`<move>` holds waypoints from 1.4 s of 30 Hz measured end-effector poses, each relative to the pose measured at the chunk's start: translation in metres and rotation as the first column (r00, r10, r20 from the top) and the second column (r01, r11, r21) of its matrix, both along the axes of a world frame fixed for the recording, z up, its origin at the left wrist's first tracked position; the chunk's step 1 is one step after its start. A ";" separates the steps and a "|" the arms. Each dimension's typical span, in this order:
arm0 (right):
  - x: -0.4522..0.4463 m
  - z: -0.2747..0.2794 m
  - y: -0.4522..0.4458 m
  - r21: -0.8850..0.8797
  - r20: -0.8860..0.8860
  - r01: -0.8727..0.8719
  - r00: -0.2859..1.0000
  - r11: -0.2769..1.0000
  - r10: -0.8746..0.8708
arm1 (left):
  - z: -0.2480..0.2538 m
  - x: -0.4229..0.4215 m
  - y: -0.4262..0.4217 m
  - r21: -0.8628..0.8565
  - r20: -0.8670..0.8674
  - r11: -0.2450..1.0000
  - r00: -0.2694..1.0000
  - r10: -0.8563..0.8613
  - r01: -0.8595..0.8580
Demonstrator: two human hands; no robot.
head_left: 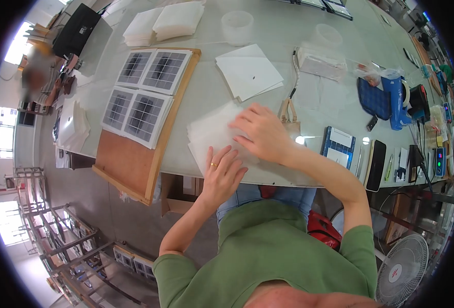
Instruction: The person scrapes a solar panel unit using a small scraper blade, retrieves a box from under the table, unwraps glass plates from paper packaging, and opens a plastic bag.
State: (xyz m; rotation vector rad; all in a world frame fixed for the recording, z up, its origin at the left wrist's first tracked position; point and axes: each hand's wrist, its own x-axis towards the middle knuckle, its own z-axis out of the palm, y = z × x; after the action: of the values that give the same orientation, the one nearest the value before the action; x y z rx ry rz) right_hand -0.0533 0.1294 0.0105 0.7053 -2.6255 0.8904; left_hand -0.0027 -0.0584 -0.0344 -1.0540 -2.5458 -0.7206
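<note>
My left hand, with a ring on one finger, lies with its fingers stretched out on the near edge of a stack of thin, translucent white sheets. Over the right side of the same stack, my right hand rests with bent fingers and the thumb apart from them. No sheet shows clearly lifted in either hand. Just beyond are opaque white sheets with a small dark mark, slightly fanned.
To the left, a wooden tray holds several small solar panels. More white sheets lie behind it, near a translucent round container. On the right are a phone and a blue pouch. A blurred person is at far left.
</note>
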 end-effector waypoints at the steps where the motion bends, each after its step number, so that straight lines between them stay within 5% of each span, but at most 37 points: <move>1: -0.010 -0.006 -0.003 -0.001 -0.003 -0.007 1.000 1.000 0.007 | 0.000 0.000 0.000 0.007 0.013 1.000 1.000 0.000 0.000; 7: -0.022 -0.008 -0.010 0.162 0.021 -0.069 0.998 0.984 0.066 | 0.000 0.000 0.000 0.024 0.011 0.999 1.000 0.024 -0.024; 25: -0.018 -0.005 -0.017 0.155 -0.083 -0.078 0.992 0.985 0.092 | 0.000 0.000 -0.003 0.044 -0.020 0.999 1.000 0.005 -0.004; 28: -0.021 -0.009 -0.017 0.140 0.036 -0.100 0.995 0.985 0.096 | 0.001 -0.002 -0.005 0.062 0.020 0.998 1.000 -0.014 0.012; 30: -0.020 -0.010 -0.018 0.183 -0.142 -0.132 0.977 0.974 0.159 | 0.007 -0.006 -0.010 0.227 -0.010 0.962 0.987 0.161 -0.155; 33: -0.004 0.002 -0.016 0.321 -0.346 -0.181 0.891 0.929 0.294 | 0.056 -0.023 -0.015 -0.062 -0.089 0.944 0.944 0.319 -0.325; 35: 0.001 0.007 -0.017 0.312 -0.360 -0.231 0.869 0.921 0.340 | 0.047 -0.031 -0.020 -0.095 -0.092 0.959 0.961 0.260 -0.268; 37: 0.004 0.009 -0.016 0.005 0.046 -0.421 0.906 0.907 0.420 | 0.041 -0.038 -0.025 -0.185 0.014 0.981 0.998 0.068 -0.065; 39: 0.005 0.012 -0.015 -0.046 0.133 -0.350 0.926 0.935 0.353 | 0.049 -0.033 -0.024 -0.115 -0.026 0.992 0.998 0.051 -0.053; 41: 0.001 0.014 -0.012 -0.081 0.206 -0.257 0.941 0.963 0.269 | 0.068 -0.025 -0.038 -0.105 0.309 0.994 0.950 0.043 -0.011; 42: -0.001 0.011 -0.012 -0.038 0.188 -0.316 0.929 0.948 0.318 | 0.088 -0.023 -0.048 0.031 0.484 1.000 0.875 -0.012 -0.004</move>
State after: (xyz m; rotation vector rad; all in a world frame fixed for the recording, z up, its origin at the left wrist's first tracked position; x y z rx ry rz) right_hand -0.0539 0.1169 0.0214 1.1183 -2.7178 1.1049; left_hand -0.0252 -0.1059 0.0532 -0.9616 -2.9305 -1.1473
